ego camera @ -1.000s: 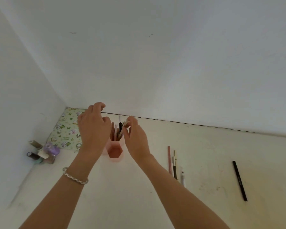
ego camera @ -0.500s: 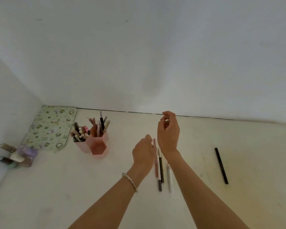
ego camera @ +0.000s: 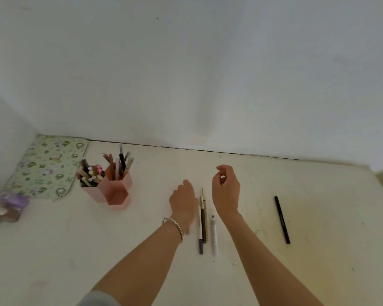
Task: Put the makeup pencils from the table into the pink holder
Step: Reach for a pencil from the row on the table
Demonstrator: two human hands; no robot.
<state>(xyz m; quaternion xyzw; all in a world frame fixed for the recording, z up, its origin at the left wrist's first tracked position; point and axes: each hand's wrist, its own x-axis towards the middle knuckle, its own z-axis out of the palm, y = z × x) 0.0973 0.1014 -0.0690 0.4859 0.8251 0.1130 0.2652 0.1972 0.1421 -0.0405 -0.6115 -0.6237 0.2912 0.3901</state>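
1. I am looking down at the pale table [ego camera: 318, 217] through the head camera. Both hands are hanging over its middle.
2. The left hand [ego camera: 183, 202] is sitting low, just beside a little bunch of makeup pencils [ego camera: 203, 217], on their left side. Its back is facing me and its fingers are bending down out of sight. I cannot tell if they are holding anything.
3. The right hand [ego camera: 226, 193] is floating on the other side of the bunch. Its fingers are curling loosely, and nothing is sitting in them.
4. The pencils in the bunch are lying flat, side by side, pointing away from me. A white pencil [ego camera: 214, 236] is lying just beside them on the right.
5. A black pencil [ego camera: 282, 219] is lying alone, well apart on the right.
6. The pink holder [ego camera: 117, 193] is standing upright, well to the left of the hands. Pencils are sticking up out of it.
7. A second pink cup [ego camera: 91, 192] is touching the holder on its left, and more pencils are leaning in it.
8. A green flowery mat [ego camera: 47, 166] is lying in the corner behind them. Some small bottles [ego camera: 7, 205] are looking blurry at the left edge.
9. A thin bracelet [ego camera: 175, 226] is going round the left wrist.
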